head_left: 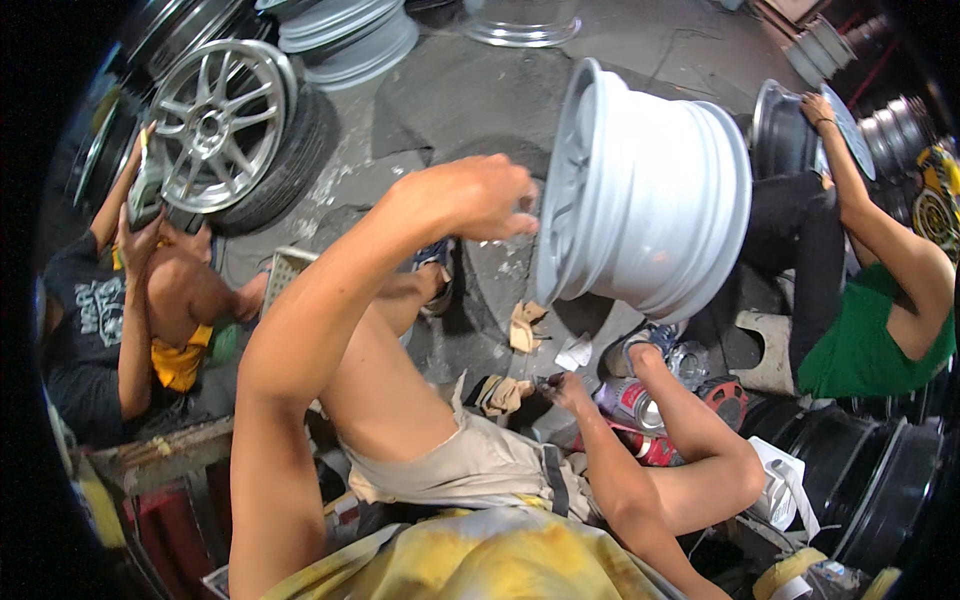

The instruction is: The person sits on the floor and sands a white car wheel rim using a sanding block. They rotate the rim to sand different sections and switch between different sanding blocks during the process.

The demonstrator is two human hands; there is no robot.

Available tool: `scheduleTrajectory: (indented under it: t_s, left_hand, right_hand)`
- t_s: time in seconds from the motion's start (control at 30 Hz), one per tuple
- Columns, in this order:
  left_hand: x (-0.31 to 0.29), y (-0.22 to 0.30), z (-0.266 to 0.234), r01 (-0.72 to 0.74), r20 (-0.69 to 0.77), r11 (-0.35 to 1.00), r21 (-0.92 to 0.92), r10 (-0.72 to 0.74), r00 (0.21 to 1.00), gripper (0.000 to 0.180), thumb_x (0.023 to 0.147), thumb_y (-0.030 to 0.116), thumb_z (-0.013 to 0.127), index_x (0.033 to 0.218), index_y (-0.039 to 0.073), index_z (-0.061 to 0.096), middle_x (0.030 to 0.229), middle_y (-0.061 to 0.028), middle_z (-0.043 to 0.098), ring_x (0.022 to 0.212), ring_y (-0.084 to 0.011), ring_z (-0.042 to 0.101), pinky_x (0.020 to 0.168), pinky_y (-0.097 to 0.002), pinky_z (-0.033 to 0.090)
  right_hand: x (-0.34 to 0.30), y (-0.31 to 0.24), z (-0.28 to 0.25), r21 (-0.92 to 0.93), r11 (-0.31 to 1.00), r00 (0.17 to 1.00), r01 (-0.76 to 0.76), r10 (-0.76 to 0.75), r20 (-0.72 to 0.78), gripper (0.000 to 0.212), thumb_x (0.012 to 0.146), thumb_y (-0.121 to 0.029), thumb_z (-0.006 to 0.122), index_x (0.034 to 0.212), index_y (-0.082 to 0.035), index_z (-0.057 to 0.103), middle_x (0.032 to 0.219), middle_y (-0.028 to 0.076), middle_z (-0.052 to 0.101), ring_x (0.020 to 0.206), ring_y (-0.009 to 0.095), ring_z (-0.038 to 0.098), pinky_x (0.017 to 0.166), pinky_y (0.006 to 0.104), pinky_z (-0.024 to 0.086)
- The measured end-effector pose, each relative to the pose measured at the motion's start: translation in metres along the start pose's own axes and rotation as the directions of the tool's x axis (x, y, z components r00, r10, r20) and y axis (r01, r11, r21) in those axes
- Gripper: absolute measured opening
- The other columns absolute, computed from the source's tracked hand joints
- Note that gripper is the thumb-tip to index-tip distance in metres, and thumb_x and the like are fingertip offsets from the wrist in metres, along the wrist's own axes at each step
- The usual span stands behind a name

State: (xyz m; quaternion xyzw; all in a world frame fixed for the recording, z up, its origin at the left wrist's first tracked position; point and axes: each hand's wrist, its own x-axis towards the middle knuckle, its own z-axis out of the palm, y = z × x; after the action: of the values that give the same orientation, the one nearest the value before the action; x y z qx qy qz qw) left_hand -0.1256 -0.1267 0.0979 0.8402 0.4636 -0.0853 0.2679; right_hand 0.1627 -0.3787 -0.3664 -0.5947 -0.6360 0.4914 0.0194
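A light grey wheel rim (660, 190) stands on its side in front of me, its spoked face turned left. Close beside that face is my left hand (485, 195), its fingers curled in toward the thumb. Whatever it may hold is too small to tell. Low between my legs, my right hand (568, 393) has its fingers drawn together with darkened tips. They are next to a crumpled tan and black cloth (500, 394), and I cannot make out anything in them. A brown scrap (527, 327) and a white scrap (574, 352) lie below the rim.
At left, a person (110, 310) holds a tool near a silver spoked wheel (215, 130) with a tire. At right, a person in green (875, 335) handles another rim (785, 130). Cans (635, 405) stand by my right leg. Dark rims (860, 480) are stacked lower right.
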Motion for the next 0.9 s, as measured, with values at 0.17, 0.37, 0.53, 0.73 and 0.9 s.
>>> scheduleTrajectory:
  t_s: [0.17,0.37,0.53,0.73,0.9]
  left_hand:
    - [0.012,0.007,-0.001,0.0,-0.004,1.0,0.009,0.0,1.0,0.041,0.096,0.037,0.064,0.118,0.004,0.072,0.102,-0.0229,0.074,0.099,-0.0389,0.071,0.089,-0.0471,0.056]
    - [0.016,0.003,-0.005,-0.017,0.004,1.0,0.009,0.017,1.0,0.041,0.096,0.04,0.065,0.117,0.006,0.073,0.106,-0.0218,0.074,0.101,-0.0372,0.071,0.09,-0.046,0.056]
    - [0.019,-0.045,-0.023,-0.085,-0.146,0.996,0.018,0.087,0.986,0.044,0.096,0.043,0.065,0.116,0.005,0.073,0.106,-0.0207,0.075,0.098,-0.0362,0.072,0.088,-0.0433,0.056]
    - [-0.007,-0.103,-0.017,0.056,-0.204,0.997,0.056,-0.044,0.978,0.041,0.095,0.041,0.066,0.109,0.004,0.075,0.099,-0.0225,0.075,0.091,-0.0392,0.072,0.083,-0.0456,0.057]
    - [-0.047,-0.149,0.081,0.292,0.134,0.954,0.066,-0.298,0.945,0.036,0.09,0.036,0.072,0.098,0.001,0.076,0.096,-0.0255,0.074,0.091,-0.0406,0.072,0.084,-0.0462,0.057]
  right_hand:
    - [-0.001,0.015,0.016,-0.062,0.996,0.997,0.059,-0.062,-0.048,0.028,0.082,-0.029,0.076,0.082,-0.001,0.071,0.063,0.017,0.063,0.054,0.021,0.051,0.058,0.0407,0.048]
    - [-0.006,0.032,0.019,-0.183,0.982,0.979,0.042,-0.077,-0.191,0.027,0.082,-0.028,0.073,0.094,-0.004,0.075,0.08,0.023,0.071,0.075,0.037,0.072,0.066,0.0453,0.053]
    - [-0.006,-0.018,-0.028,-0.016,0.998,0.994,-0.064,0.062,-0.088,0.029,0.083,-0.024,0.071,0.103,-0.004,0.075,0.078,0.025,0.07,0.074,0.037,0.072,0.066,0.0438,0.055]
    - [-0.004,0.022,-0.013,0.0,1.0,0.998,0.014,-0.014,-0.067,0.027,0.084,-0.02,0.072,0.1,0.002,0.073,0.072,0.016,0.072,0.069,0.022,0.071,0.063,0.038,0.055]
    - [-0.01,0.02,-0.016,-0.142,0.977,0.987,0.158,-0.156,0.027,0.036,0.084,-0.029,0.069,0.102,0.002,0.073,0.084,0.014,0.075,0.072,0.026,0.07,0.064,0.0363,0.054]
